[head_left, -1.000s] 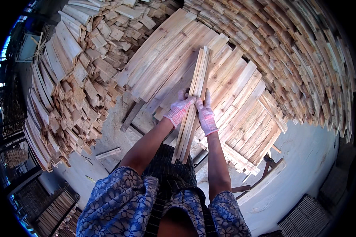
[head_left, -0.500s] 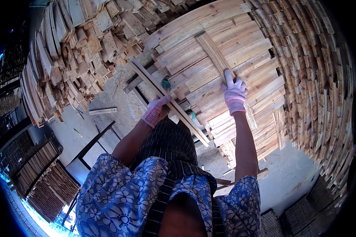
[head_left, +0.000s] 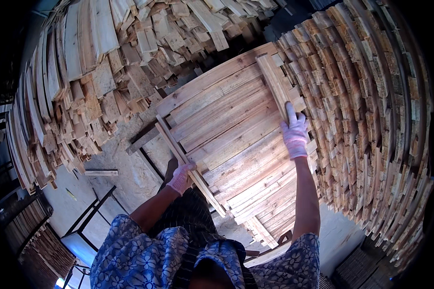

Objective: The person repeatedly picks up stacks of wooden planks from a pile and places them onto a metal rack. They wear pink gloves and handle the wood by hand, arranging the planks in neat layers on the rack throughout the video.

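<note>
Lining up wood along both sides of board panel [head_left: 229,127], apparently: L hand [head_left: 181,178] has grip clenched round thin slat [head_left: 172,141], ctr-left of frame; R hand [head_left: 295,136] grasping lower end of wider slat [head_left: 273,84], upper right of ctr, atop panel. Next move prob. calls for squaring both w/ panel sides.

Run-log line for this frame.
left grip: holding left wooden strip | right grip: touching right wooden strip | planks: side by side
</note>
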`<state>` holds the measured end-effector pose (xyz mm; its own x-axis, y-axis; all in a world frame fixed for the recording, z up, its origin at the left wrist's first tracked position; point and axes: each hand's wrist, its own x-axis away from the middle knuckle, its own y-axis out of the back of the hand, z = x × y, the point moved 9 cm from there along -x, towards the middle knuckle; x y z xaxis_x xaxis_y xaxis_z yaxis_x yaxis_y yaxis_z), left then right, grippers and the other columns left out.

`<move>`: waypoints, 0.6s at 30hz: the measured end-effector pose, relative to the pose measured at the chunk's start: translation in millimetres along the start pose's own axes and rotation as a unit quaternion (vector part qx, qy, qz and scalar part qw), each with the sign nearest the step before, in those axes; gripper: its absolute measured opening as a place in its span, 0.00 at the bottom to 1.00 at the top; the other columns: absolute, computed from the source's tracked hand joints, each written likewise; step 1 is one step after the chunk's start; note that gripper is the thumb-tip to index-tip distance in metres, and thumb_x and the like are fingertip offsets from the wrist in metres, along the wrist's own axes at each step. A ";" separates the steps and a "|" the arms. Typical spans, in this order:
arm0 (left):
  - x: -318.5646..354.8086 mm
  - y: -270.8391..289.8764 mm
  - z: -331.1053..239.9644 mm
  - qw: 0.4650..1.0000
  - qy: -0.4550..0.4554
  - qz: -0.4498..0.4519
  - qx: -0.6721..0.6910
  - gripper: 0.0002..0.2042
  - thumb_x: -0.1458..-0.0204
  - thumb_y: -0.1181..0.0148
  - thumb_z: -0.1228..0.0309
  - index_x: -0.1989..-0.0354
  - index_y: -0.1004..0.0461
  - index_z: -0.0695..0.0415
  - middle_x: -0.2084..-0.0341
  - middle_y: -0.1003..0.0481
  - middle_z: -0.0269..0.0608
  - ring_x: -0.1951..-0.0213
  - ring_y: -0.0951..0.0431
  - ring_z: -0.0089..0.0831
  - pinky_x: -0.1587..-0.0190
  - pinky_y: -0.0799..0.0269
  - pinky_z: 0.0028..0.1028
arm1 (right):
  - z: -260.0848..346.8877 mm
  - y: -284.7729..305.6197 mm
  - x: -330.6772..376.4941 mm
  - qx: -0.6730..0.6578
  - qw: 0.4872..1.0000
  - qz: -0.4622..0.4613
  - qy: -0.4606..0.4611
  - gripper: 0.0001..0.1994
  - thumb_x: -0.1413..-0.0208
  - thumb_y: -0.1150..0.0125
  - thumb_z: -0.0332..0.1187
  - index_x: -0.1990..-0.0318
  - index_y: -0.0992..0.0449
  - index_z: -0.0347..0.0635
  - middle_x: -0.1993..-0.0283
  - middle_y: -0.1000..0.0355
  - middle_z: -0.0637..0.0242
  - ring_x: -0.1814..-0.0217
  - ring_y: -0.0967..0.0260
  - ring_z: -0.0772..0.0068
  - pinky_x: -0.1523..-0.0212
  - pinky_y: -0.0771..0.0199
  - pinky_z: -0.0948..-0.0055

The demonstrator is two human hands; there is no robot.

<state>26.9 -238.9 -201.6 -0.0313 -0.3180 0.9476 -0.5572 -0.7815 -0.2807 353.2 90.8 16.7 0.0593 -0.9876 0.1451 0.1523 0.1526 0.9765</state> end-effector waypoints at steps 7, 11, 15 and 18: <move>7.7 -5.5 4.1 0.997 -0.025 0.039 0.056 0.12 0.59 0.37 0.84 0.66 0.26 0.59 0.70 0.26 0.35 0.67 0.21 0.34 0.61 0.21 0.34 | -31.1 -47.0 -93.5 -0.011 0.992 0.090 -0.091 0.41 0.46 0.34 0.32 0.28 0.43 0.83 0.31 0.43 0.52 0.30 0.45 0.38 0.31 0.40 0.46; 4.3 -3.4 6.7 0.999 -0.007 0.003 0.039 0.13 0.57 0.37 0.83 0.62 0.25 0.58 0.68 0.24 0.36 0.62 0.21 0.34 0.57 0.22 0.35 | -39.9 -54.0 -102.2 -0.053 0.995 0.067 -0.050 0.43 0.48 0.33 0.28 0.27 0.43 0.82 0.30 0.43 0.51 0.31 0.45 0.36 0.29 0.41 0.49; -4.9 5.3 17.0 0.999 0.025 0.033 -0.019 0.12 0.52 0.34 0.77 0.59 0.24 0.59 0.61 0.22 0.36 0.60 0.20 0.33 0.54 0.22 0.37 | -41.9 -53.7 -109.3 -0.001 0.995 0.086 -0.050 0.44 0.48 0.31 0.33 0.26 0.47 0.80 0.29 0.45 0.50 0.30 0.44 0.36 0.30 0.40 0.47; -17.0 18.3 22.8 0.985 0.031 0.023 -0.166 0.15 0.47 0.34 0.69 0.53 0.25 0.59 0.59 0.23 0.40 0.56 0.21 0.36 0.51 0.22 0.40 | 28.5 -34.5 -126.5 0.208 0.965 0.144 -0.064 0.39 0.46 0.32 0.45 0.28 0.46 0.68 0.27 0.49 0.51 0.26 0.50 0.42 0.32 0.44 0.40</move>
<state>36.1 -260.0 -226.3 -0.1081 -0.3079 0.9453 -0.7950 -0.5441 -0.2682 312.3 209.5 -30.8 -0.0857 -0.9068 0.4128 -0.2632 0.4203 0.8684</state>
